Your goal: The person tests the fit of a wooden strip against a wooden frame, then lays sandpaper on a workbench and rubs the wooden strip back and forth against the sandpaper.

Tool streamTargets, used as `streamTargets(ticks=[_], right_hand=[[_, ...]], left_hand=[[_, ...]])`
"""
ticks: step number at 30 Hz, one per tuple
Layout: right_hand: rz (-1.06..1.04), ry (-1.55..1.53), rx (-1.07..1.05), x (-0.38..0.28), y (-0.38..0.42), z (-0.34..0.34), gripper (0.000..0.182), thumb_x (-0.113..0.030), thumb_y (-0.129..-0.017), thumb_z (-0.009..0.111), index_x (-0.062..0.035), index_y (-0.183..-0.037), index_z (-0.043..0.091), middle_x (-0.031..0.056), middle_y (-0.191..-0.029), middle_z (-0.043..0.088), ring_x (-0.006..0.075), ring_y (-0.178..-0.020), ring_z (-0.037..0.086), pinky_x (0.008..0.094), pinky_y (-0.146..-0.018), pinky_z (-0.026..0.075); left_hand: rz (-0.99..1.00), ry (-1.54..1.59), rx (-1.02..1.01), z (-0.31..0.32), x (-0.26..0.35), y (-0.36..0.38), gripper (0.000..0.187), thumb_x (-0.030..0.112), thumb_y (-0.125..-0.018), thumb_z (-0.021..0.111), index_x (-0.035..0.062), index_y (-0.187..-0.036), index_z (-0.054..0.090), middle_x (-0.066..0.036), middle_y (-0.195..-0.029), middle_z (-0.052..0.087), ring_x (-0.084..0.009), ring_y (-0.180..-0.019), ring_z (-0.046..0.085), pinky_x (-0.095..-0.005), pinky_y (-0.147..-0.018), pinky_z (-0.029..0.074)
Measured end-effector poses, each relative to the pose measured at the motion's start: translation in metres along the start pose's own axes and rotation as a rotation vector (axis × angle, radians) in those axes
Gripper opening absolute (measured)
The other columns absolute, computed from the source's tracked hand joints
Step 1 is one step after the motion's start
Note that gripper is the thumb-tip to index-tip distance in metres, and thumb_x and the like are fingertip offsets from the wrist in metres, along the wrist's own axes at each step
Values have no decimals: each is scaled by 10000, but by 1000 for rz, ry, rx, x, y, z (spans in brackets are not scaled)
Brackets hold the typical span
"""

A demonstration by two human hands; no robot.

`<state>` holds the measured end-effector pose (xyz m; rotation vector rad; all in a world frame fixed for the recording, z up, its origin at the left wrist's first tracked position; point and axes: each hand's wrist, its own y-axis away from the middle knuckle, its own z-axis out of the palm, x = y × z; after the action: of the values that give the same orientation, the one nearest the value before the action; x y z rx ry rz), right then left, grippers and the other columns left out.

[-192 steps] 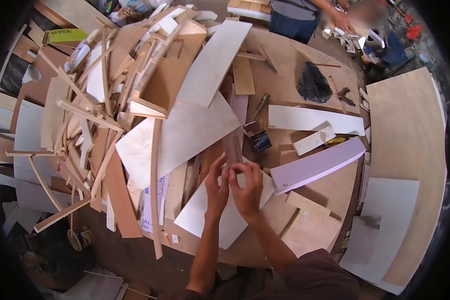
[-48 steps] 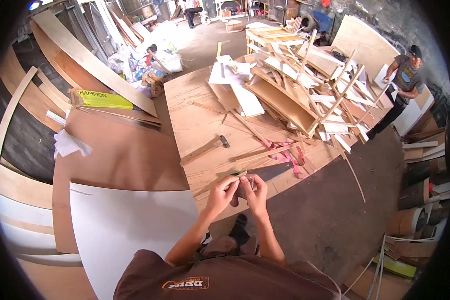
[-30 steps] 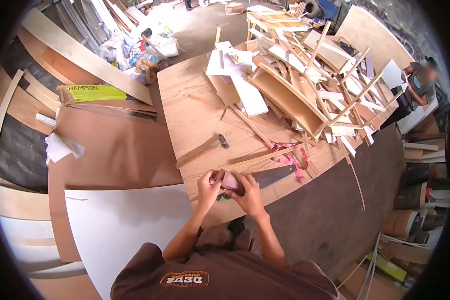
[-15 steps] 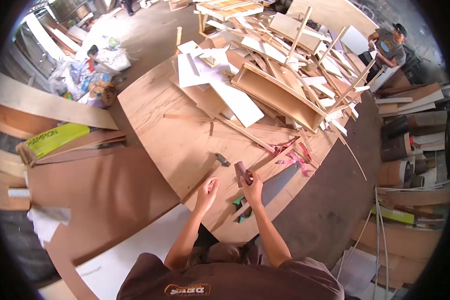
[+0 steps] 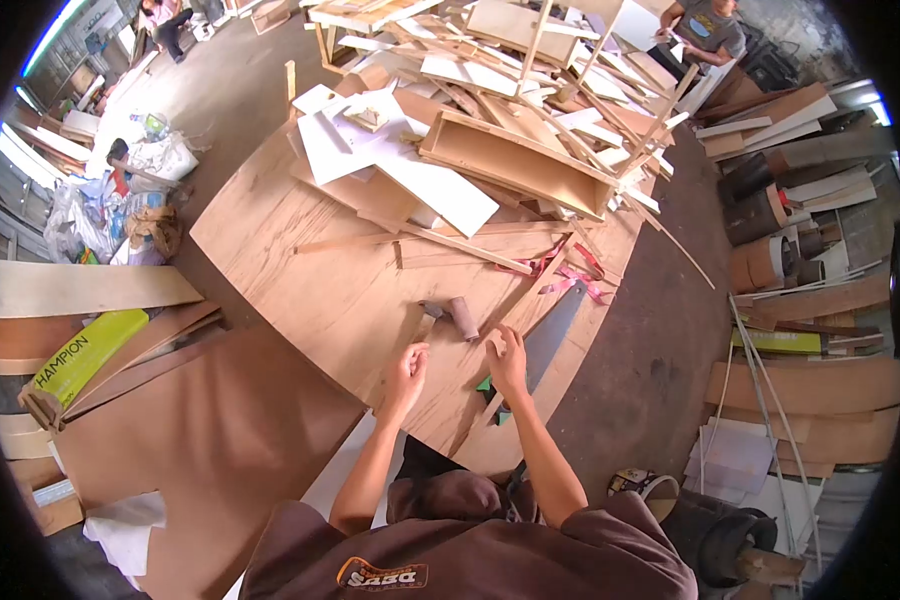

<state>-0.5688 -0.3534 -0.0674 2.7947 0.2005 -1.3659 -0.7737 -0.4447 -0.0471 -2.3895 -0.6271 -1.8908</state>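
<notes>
Watching from the side here, clock face laid flat with twelve straight ahead of the worker. The brown roll (image 5: 463, 319) looks to be lying on the tabletop (image 5: 310, 290), at twelve from the gap between the hands. The hammer (image 5: 431, 309) has its head at about nine from the roll, super close; can't tell if they touch. Left hand (image 5: 407, 374) is near the hammer's handle, fingers loosely curled, and I can't tell how tight. Right hand (image 5: 508, 362) has its fingers bent with a fair gap to the thumb, nothing in them that I can see.

What'd worry me: that roll is round, so a bump from the hammer or a knuckle could set it rolling. And the saw (image 5: 552, 338) lies at three from the right hand, so a careless swing outward could catch its edge.

Compared with half a second ago: the right hand has the roll in its grip back then; now the roll's down beside the hammer head and that hand is apart from it.
</notes>
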Motion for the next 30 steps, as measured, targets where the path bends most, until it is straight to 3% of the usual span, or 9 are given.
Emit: streamTargets(ticks=[6, 8, 12, 14, 16, 20, 24, 26, 30], right_hand=[[76, -118, -55, 35, 54, -46, 357, -113, -928, 667, -49, -1276, 621, 154, -1216, 605, 280, -1023, 632, 360, -771, 551], [11, -83, -89, 65, 69, -56, 354, -115, -931, 668, -51, -1276, 620, 160, -1235, 603, 283, -1021, 640, 356, -763, 553], [4, -100, -218, 91, 95, -86, 349, -104, -930, 662, -68, -1274, 619, 162, -1260, 602, 296, -1035, 651, 373, -750, 551], [-37, -89, -238, 106, 106, -102, 350, -103, -927, 664, -69, -1273, 620, 161, -1250, 613, 293, -1028, 655, 375, -750, 552], [-44, -79, -260, 114, 111, -119, 354, -104, -923, 668, -66, -1272, 619, 161, -1235, 625, 285, -1011, 662, 374, -747, 553], [-124, -72, -291, 126, 116, -146, 358, -88, -922, 659, -61, -1277, 620, 167, -1211, 634, 266, -980, 672, 354, -728, 555], [-152, -112, -295, 122, 121, -168, 377, -85, -921, 662, -39, -1292, 613, 177, -1204, 630, 252, -978, 668, 338, -730, 554], [-163, -126, -304, 116, 121, -180, 400, -87, -922, 664, -39, -1314, 601, 175, -1213, 625, 246, -982, 662, 332, -738, 551], [-174, -332, -166, 89, 123, -203, 616, -161, -988, 639, -56, -1519, 345, 156, -1256, 594, 206, -1012, 633, 319, -772, 529]], left_hand=[[-9, 18, -68, 77, -22, 45, 383, 319, -1003, 617, 28, -1253, 611, -125, -1049, 724, -208, -893, 705, -348, -787, 545], [7, -173, -102, 108, -25, 69, 343, 244, -956, 654, 33, -1225, 623, -166, -1043, 731, -268, -882, 723, -370, -753, 567], [122, -416, 46, 165, -47, 114, 426, 229, -885, 716, 29, -1247, 613, -192, -1155, 667, -382, -1034, 643, -452, -891, 514], [119, -510, 23, 185, -63, 126, 473, 187, -867, 710, 30, -1289, 567, -197, -1187, 618, -415, -1098, 575, -499, -939, 462], [259, -726, 219, 199, -65, 132, 470, 113, -871, 659, 50, -1317, 524, -186, -1176, 604, -424, -1105, 549, -525, -934, 446], [123, -518, 141, 213, -96, 131, 426, 30, -887, 569, 66, -1308, 511, -211, -1151, 590, -432, -1014, 589, -564, -860, 457], [306, -399, 198, 205, -62, 139, 357, -5, -902, 552, 52, -1255, 557, -197, -1091, 633, -422, -941, 644, -494, -771, 521], [201, -258, 183, 207, -27, 147, 347, -10, -900, 579, 39, -1244, 575, -174, -1109, 649, -387, -963, 659, -441, -796, 539], [418, -188, 121, 199, 58, 170, 318, 41, -911, 647, 53, -1226, 610, -134, -1157, 689, -339, -1044, 652, -402, -847, 548]])
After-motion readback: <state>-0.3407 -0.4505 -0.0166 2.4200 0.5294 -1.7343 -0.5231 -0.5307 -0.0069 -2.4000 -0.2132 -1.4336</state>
